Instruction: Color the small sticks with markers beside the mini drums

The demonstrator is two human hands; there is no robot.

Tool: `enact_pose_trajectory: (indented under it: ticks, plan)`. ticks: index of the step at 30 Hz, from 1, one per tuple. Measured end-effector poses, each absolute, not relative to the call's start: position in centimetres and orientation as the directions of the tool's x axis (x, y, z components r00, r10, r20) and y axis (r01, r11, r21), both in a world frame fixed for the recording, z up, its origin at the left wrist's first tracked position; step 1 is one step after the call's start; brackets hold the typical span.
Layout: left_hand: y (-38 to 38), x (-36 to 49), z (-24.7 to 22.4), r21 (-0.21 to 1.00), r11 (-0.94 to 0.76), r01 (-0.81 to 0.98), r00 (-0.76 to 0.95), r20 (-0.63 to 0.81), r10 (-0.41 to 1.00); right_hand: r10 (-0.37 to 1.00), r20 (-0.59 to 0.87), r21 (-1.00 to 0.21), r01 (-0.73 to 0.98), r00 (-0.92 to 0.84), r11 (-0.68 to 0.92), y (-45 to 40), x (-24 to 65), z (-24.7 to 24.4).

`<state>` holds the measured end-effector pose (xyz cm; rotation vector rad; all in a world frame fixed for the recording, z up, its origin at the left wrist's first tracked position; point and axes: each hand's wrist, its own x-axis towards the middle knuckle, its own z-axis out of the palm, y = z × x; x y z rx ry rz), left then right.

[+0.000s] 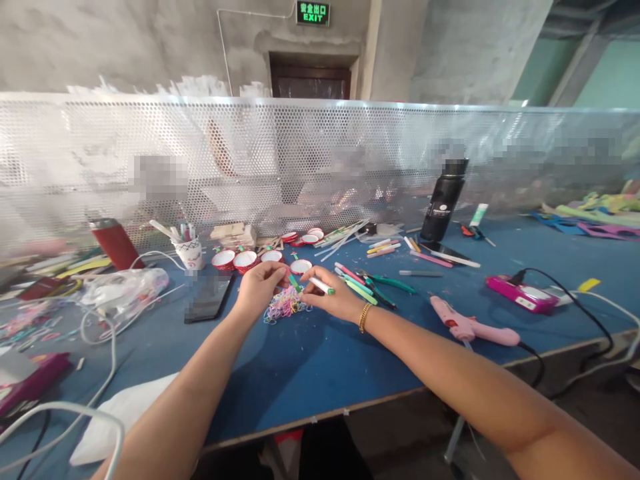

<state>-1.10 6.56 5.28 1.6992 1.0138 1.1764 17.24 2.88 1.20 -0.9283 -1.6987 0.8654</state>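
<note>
My left hand [261,288] pinches a small green strip [293,283] over the middle of the table. Close beside it, my right hand [336,297] grips a white marker pen [319,285] with a green end, its fingers near the strip. Just below both hands lies a loose pile of thin coloured loops [286,305]. Behind them stand several red-rimmed white cups [223,259], with small green pieces by their rims. Whether the marker's tip touches the strip, I cannot tell.
Markers and green-handled pliers [387,283] lie right of my hands, a pink glue gun [470,327] farther right. A dark phone [209,297] and a cup of pens [189,253] are left. A black bottle [443,203] stands before the perforated metal screen [320,160].
</note>
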Motion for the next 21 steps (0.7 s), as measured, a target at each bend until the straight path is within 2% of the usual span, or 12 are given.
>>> enact_pose_trajectory:
  ticks: [4, 13, 21]
  plan:
    - [6.5, -1.2, 5.4, 0.938, -0.312, 0.149, 0.244, 0.271, 0.931, 0.88, 0.412, -0.879, 0.152, -0.235, 0.452, 3.0, 17.4, 1.2]
    - [5.8, -1.3, 5.7, 0.995, -0.093, 0.021, 0.336, 0.081, 0.938, 0.881, 0.373, -0.921, -0.004, -0.292, 0.389, 2.3, 16.8, 1.7]
    - [5.8, -1.3, 5.5, 0.997, -0.07, -0.045, 0.399, 0.082, 0.913, 0.878, 0.361, -0.931, -0.066, -0.315, 0.359, 1.6, 16.4, 2.1]
